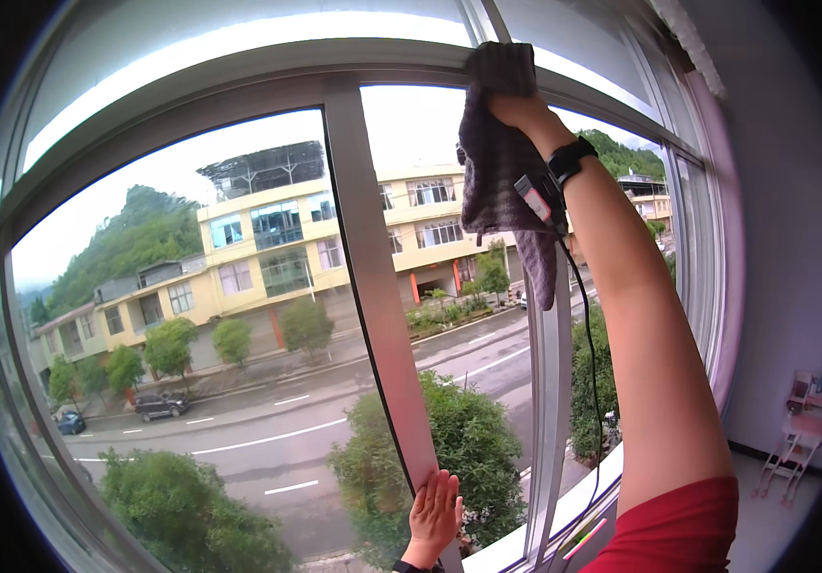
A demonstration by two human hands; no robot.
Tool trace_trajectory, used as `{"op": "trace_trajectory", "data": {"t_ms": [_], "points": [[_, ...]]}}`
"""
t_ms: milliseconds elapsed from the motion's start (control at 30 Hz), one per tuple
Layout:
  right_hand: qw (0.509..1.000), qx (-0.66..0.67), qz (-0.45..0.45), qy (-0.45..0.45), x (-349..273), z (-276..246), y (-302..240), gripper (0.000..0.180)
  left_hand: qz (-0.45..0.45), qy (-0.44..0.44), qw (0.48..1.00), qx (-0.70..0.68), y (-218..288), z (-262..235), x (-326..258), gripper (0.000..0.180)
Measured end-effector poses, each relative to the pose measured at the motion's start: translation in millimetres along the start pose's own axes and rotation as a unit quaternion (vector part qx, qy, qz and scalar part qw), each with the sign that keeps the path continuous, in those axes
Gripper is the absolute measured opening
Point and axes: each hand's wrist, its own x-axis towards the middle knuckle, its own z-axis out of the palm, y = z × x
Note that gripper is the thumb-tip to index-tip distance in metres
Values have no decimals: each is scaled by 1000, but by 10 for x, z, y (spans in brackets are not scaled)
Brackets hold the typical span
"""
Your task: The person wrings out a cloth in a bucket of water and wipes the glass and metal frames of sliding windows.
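Observation:
My right arm, in a red sleeve, reaches high up the window. My right hand [522, 111] is closed on a dark grey-brown cloth [492, 181], pressing its top against the upper window frame [411, 74]. The rest of the cloth hangs down in folds past a window upright. A black band [572, 159] circles my right wrist, and a small device with a black cable [590, 329] hangs beside it. Lower down, my left hand [435, 513] lies flat with fingers stretched against the metal upright [373, 258] of the sliding pane.
A large glass pane [172, 315] fills the left side. Outside are a road, trees and yellow buildings. To the right stands a purplish wall [783, 239], with a small pink-and-white wheeled stand [802, 430] on the floor. A bright thin stick [585, 540] lies near the sill.

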Motion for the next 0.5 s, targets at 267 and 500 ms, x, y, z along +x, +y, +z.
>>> {"op": "trace_trajectory", "data": {"t_ms": [267,500], "points": [[980,-180,55,60,-509,-340,-270,26,-78,53,995,23,-38,148,-71,65],[992,-61,109,-20,-1043,-713,-601,25,-115,42,992,5,-122,183,-230,69]]}}
